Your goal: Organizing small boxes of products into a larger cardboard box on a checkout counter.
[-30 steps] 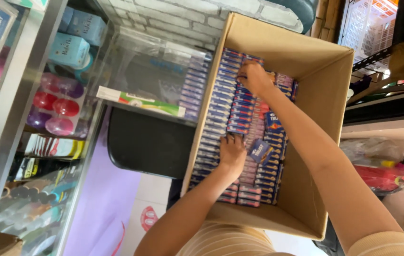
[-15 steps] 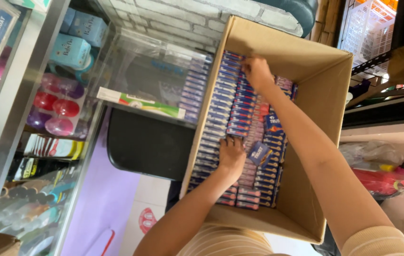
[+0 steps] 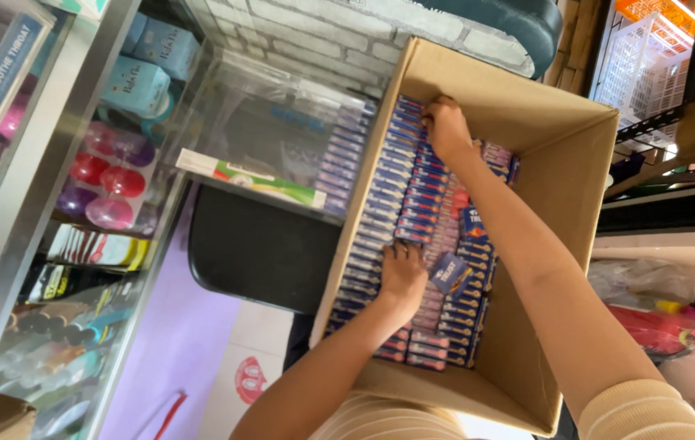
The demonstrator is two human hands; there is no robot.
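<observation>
At nine o'clock stands the glass display case [image 3: 79, 212], its shelves holding teal cartons [image 3: 140, 77] up top and round pink and purple containers [image 3: 111, 183] below. Toward the middle, a clear plastic tub [image 3: 282, 138] rests against the cardboard box [image 3: 559, 204], with a flat white-and-green packet [image 3: 254, 175] lying along its lower edge, and a dark seat [image 3: 258, 253] sits under that at six o'clock of the tub.

The cardboard box is open and packed with rows of small blue and pink cartons [image 3: 380, 195] standing on edge. My left hand [image 3: 403, 273] lies palm down on the rows near the box's six o'clock end, fingers together and bent, the tips pressing on the carton tops; I cannot tell whether they pinch any one carton. Just at three o'clock of that hand, one loose blue carton [image 3: 451, 273] lies tilted across the others.

My right hand [image 3: 445, 126] reaches to the twelve o'clock end of the box, fingers curled down onto the cartons by the far wall; what they grip is hidden beneath my knuckles.

At three o'clock, outside the box, a red-and-black tool in clear plastic [image 3: 665, 314] lies on the floor.
</observation>
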